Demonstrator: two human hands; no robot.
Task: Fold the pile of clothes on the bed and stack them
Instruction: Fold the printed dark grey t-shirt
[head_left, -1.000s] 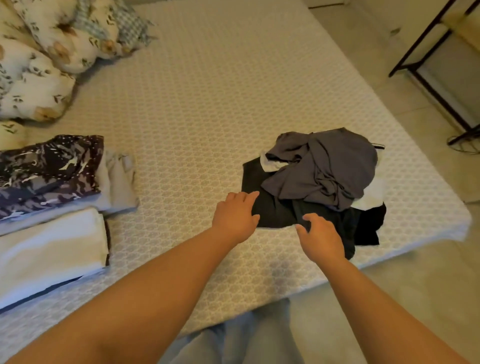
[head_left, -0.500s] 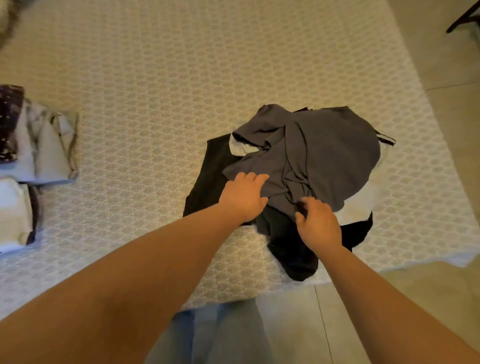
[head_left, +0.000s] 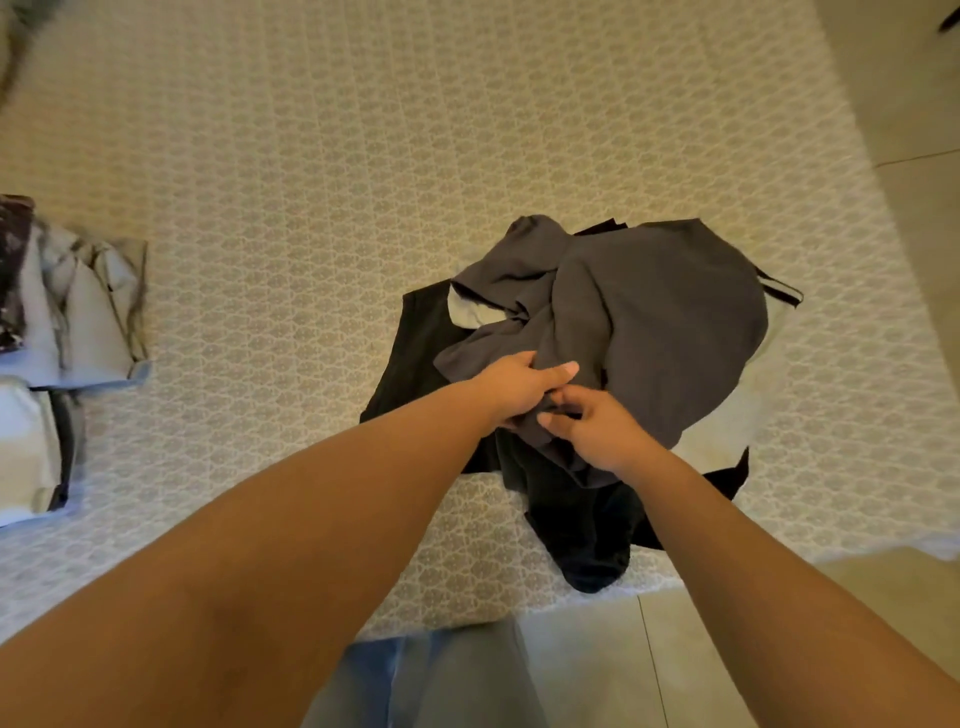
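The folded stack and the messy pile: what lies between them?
Only bare bed, in the head view, between stack and pile.

1. Both hands meet on the near edge of the clothes pile (head_left: 649, 322), the left hand (head_left: 519, 387) touching the right hand (head_left: 597, 431).
2. The pile lies on the bed (head_left: 311, 182), spreading beyond and right of the grip.
3. Folded stacks (head_left: 67, 322) sit far left of the grip.

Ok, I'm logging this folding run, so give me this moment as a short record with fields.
surface: patterned bed
pile: grey garment on top, black garment beneath, hanging over the bed edge
left hand: on the grey garment's near edge, grip unclear
right hand: pinches the grey garment
folded stack: far left on the bed
stage: grey garment not yet folded
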